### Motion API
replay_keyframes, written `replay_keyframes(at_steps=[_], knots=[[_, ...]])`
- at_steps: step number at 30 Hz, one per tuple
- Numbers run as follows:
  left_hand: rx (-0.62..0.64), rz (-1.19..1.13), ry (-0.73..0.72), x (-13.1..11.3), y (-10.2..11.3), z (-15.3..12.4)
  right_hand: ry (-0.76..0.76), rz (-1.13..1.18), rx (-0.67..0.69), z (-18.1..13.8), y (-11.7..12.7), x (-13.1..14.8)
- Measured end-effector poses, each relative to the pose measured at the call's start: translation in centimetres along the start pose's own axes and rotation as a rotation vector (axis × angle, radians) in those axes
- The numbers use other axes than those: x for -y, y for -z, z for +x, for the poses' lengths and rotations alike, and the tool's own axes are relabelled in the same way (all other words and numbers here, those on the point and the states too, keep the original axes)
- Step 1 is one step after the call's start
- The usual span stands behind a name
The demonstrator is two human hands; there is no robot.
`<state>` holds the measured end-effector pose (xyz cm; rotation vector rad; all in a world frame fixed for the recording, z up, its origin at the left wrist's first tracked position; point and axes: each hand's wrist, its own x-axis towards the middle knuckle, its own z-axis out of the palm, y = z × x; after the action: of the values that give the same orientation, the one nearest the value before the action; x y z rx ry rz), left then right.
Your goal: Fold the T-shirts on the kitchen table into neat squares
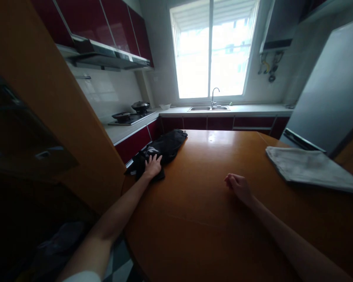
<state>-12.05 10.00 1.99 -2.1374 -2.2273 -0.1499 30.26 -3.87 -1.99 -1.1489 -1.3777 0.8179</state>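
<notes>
A black garment (164, 147) lies crumpled at the left edge of a round orange table (211, 211). My left hand (153, 165) rests flat on the near end of this garment, fingers spread over the cloth. My right hand (239, 187) lies on the bare tabletop near the middle, fingers loosely curled, holding nothing. A folded grey-white cloth (308, 166) lies at the table's right side, well away from both hands.
A tall orange cabinet (55, 102) stands close on the left. Behind the table run a counter with a stove and pans (131, 113), a sink with a tap (211, 106) under a bright window, and a grey fridge (326, 94) at right.
</notes>
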Motion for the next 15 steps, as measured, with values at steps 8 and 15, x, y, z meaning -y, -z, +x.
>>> replay_keyframes(at_steps=[8,15], knots=[[-0.161,-0.020,-0.311,-6.7,-1.6,-1.3,-0.001,-0.338,-0.178,3.4,4.1,-0.8],[-0.245,-0.308,-0.644,-13.0,-3.2,-0.6,-0.227,-1.118,-0.742,4.6,15.1,-1.1]])
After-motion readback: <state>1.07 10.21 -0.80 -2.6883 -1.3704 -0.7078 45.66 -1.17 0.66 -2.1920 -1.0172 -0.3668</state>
